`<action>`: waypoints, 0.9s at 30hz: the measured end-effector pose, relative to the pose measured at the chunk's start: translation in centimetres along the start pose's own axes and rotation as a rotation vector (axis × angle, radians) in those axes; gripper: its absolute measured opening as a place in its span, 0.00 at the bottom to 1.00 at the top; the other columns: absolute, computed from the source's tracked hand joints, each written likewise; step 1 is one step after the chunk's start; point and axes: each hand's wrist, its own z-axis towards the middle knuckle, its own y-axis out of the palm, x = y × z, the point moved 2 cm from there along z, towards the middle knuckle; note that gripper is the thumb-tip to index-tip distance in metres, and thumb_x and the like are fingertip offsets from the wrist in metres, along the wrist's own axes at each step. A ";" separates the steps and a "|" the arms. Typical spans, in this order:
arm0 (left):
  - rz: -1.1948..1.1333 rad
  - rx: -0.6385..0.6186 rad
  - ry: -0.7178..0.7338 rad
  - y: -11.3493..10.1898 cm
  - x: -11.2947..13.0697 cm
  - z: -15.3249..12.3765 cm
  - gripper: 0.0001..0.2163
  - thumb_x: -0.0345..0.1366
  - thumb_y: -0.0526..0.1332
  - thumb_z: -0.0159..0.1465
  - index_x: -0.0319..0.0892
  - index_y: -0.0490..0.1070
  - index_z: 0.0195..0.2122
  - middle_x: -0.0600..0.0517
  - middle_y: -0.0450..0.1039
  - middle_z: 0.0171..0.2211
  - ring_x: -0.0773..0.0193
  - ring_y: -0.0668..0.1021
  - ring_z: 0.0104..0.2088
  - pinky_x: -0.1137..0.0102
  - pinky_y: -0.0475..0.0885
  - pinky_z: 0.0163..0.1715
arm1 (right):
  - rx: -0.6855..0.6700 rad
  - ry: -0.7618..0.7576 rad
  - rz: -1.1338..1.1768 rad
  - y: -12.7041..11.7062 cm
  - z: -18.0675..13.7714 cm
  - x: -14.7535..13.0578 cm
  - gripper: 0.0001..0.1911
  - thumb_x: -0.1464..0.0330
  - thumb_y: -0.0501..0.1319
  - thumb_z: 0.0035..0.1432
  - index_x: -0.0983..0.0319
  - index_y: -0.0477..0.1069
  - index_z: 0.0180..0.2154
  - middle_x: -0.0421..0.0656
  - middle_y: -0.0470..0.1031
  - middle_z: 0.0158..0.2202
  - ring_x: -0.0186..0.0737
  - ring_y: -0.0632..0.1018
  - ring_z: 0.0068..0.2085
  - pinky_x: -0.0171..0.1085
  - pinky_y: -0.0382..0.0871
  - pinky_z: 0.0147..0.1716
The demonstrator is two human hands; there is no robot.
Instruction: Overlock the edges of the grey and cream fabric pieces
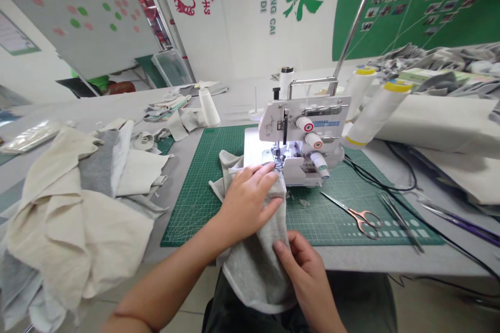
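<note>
We lay our left hand (252,195) flat over a grey cloth (253,270), its fingers loose and slightly apart, tips just beside the needle of the sewing machine (273,119). Our right hand (307,263), lower and nearer to us, is clamped on the cloth's right edge, the thumb on top and the fingers curled at the edge. Between and below our two grips the cloth runs from the needle over the near edge of the table (332,263) and hangs above our lap. Under the left hand and the machine we have a green mat (195,203). A few small scraps (304,202) lie just right of the left hand's fingers, and farther right, up from the right grip, are scissors (350,211) and then tweezers (402,223). Well left of our left hand a heap of fabric (78,208) spills over the table edge; beyond the same hand, to its left, we see a white thread cone (209,107)
</note>
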 end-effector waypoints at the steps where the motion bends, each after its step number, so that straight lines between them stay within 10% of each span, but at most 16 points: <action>1: -0.003 -0.001 -0.002 0.0 0.0 0.0 0.20 0.38 0.63 0.64 0.43 0.65 0.57 0.46 0.64 0.64 0.49 0.66 0.61 0.53 0.62 0.60 | -0.005 0.001 -0.005 0.0 0.0 0.0 0.16 0.55 0.64 0.59 0.61 0.72 0.32 0.40 0.72 0.28 0.39 0.72 0.31 0.33 0.67 0.32; 27: -0.009 -0.028 -0.046 -0.1 0.0 0.7 0.21 0.39 0.64 0.63 0.42 0.65 0.57 0.45 0.63 0.64 0.48 0.66 0.61 0.52 0.62 0.60 | -0.075 0.022 -0.049 -0.2 0.3 0.4 0.15 0.55 0.62 0.60 0.61 0.71 0.32 0.40 0.72 0.29 0.40 0.72 0.33 0.33 0.67 0.32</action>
